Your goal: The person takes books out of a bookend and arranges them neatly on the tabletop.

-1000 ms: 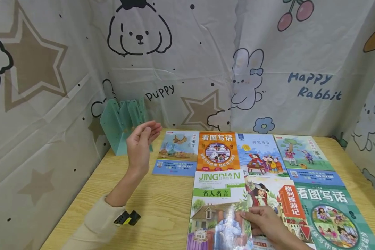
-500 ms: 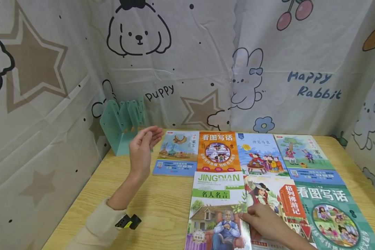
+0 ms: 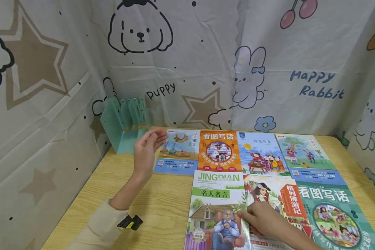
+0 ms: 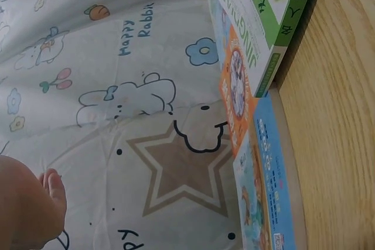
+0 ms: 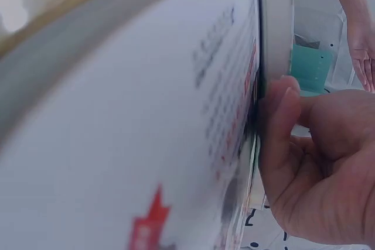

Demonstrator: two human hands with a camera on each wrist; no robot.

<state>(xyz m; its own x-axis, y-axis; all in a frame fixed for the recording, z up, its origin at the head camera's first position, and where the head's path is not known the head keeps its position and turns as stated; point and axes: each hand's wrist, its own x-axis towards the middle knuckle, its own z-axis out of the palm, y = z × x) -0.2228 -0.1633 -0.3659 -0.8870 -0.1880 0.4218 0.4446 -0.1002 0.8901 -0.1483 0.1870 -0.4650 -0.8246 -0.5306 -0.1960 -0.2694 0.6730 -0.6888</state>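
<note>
The red-and-white paperback with the hatted figure on its cover (image 3: 276, 201) lies flat under your right hand (image 3: 264, 220), whose curled fingers catch its left edge where it meets the green-topped paperback showing a seated old man (image 3: 217, 208); the right wrist view shows a fingertip pressed into that seam, seemingly to pry the cover free. Your left hand (image 3: 147, 151) hovers empty, fingers relaxed, just in front of the mint-green perforated book stand (image 3: 123, 121), the blue-bordered paperback (image 3: 178, 152) beside it.
</note>
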